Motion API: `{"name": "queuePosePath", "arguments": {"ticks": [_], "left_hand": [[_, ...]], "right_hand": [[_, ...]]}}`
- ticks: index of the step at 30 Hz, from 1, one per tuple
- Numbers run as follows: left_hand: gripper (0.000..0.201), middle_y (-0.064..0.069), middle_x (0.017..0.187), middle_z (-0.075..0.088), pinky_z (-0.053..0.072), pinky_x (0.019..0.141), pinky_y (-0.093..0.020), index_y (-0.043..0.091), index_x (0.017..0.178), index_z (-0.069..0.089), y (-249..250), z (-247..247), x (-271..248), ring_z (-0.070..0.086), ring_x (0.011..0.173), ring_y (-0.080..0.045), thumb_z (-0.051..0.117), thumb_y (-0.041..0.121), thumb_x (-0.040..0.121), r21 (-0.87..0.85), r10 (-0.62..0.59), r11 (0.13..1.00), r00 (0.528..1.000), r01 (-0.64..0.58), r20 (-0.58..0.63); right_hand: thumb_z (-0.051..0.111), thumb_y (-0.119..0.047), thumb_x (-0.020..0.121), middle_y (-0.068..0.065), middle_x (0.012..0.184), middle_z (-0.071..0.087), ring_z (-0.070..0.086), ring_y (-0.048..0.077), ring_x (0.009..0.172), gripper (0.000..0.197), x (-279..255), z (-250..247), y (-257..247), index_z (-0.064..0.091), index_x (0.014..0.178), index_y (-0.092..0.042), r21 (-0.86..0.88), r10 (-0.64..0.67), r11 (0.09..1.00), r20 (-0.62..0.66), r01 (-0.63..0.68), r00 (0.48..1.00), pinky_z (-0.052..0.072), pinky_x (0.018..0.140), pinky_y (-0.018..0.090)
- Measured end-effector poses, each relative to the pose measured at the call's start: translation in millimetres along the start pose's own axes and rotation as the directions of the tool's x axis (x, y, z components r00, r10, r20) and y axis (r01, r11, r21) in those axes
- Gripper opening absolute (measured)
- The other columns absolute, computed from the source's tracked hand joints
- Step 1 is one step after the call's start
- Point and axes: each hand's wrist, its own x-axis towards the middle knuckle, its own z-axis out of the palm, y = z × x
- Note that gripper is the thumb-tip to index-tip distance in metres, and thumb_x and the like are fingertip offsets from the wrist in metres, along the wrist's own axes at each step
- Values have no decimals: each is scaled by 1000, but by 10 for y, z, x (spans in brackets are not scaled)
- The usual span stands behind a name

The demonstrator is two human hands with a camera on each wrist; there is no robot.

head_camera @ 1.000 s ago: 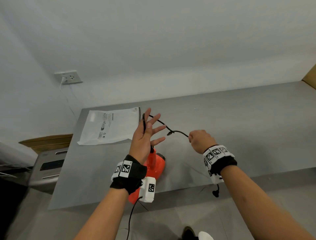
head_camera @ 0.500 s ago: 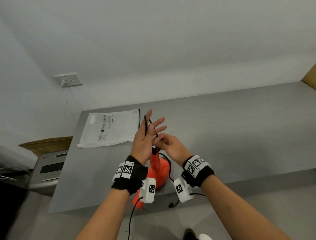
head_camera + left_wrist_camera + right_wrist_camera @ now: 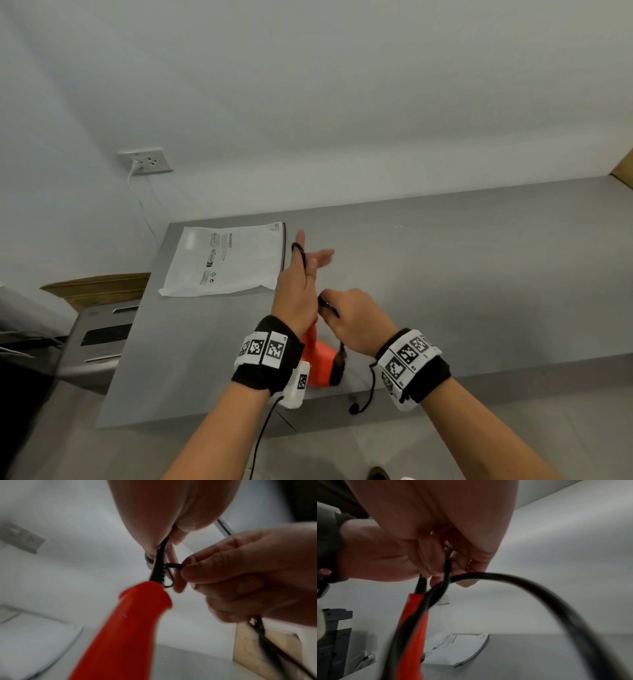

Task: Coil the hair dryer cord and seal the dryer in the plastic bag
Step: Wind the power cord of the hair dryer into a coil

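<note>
My left hand [image 3: 310, 260] is raised over the table's front edge with its fingers straight. The black cord [image 3: 298, 249] loops round them, and in the left wrist view the cord [image 3: 161, 561] runs up into the crease of my palm and thumb. The red hair dryer [image 3: 318, 359] stands below that hand, handle up; its handle [image 3: 130, 622] meets the ribbed cord end. My right hand [image 3: 349, 315] pinches the cord [image 3: 522, 580] close beside my left palm's heel. The white plastic bag [image 3: 226, 260] lies flat at the table's far left.
The grey table [image 3: 445, 274] stretches right to a cardboard box [image 3: 623, 171] at the corner. A wall outlet [image 3: 145, 161] with a white plug is behind the bag. A grey appliance [image 3: 99, 339] and cardboard [image 3: 96, 284] stand left of the table.
My right hand came in from the right, where it held the cord stretched out, to my left palm and then down toward its heel. The left hand stayed raised.
</note>
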Motion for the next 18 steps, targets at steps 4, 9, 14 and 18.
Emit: {"name": "queuePosePath", "arguments": {"ticks": [4,9,14,18], "left_hand": [[65,2,74,61,48,59,-13,38,159,4,107,-43,0,59,59,-13,34,15,106,259,-55,966,974,-4,220],[46,0,77,67,56,73,-37,24,153,34,90,-86,26,67,71,-16,38,31,108,340,78,921,947,-188,313],[22,19,67,63,41,66,-11,23,98,71,218,-181,57,61,67,6,54,37,101,269,128,937,936,-222,328],[11,24,72,69,42,73,-10,23,94,76,203,-393,102,63,74,8,68,31,94,221,67,963,931,-154,358]], "right_hand": [[56,-28,93,-1,69,67,61,24,62,12,-45,-325,-77,66,91,-20,-51,4,999,-55,-7,998,50,61,37],[65,-27,83,-12,53,51,48,8,55,18,8,-642,-112,57,68,-28,24,96,995,-102,-94,990,43,61,29],[64,-21,92,5,67,63,62,19,66,25,-21,-660,40,57,74,-4,535,149,826,92,-175,985,51,69,39],[55,-29,94,12,76,61,60,30,67,31,-169,-641,129,59,86,0,753,135,610,207,-246,969,47,63,38]]}}
